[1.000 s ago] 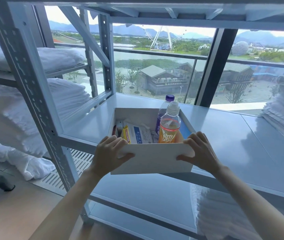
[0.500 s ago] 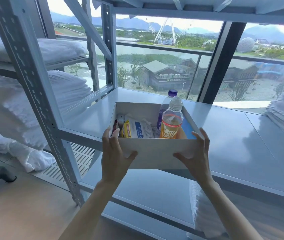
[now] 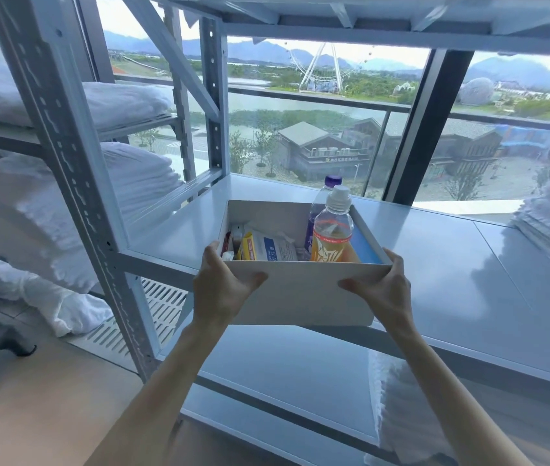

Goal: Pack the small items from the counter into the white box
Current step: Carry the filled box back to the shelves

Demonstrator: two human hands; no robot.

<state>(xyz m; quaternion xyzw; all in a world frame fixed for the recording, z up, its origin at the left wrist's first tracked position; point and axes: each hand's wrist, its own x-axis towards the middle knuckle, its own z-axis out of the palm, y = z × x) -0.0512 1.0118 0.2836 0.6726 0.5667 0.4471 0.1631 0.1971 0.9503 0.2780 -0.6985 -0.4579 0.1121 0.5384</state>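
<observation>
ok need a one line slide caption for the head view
Left hand and right hand hold the packed white box at the shelf edge.

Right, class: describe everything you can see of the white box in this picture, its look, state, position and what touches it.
The white box is open-topped, rectangular, with plain matte walls that look like card. The left hand and right hand grip its two near corners, thumbs on the front wall. Its near end overhangs the grey shelf's front edge. Inside stand an orange drink bottle and a purple-capped bottle, with a white packet and smaller items lying on the left.
</observation>
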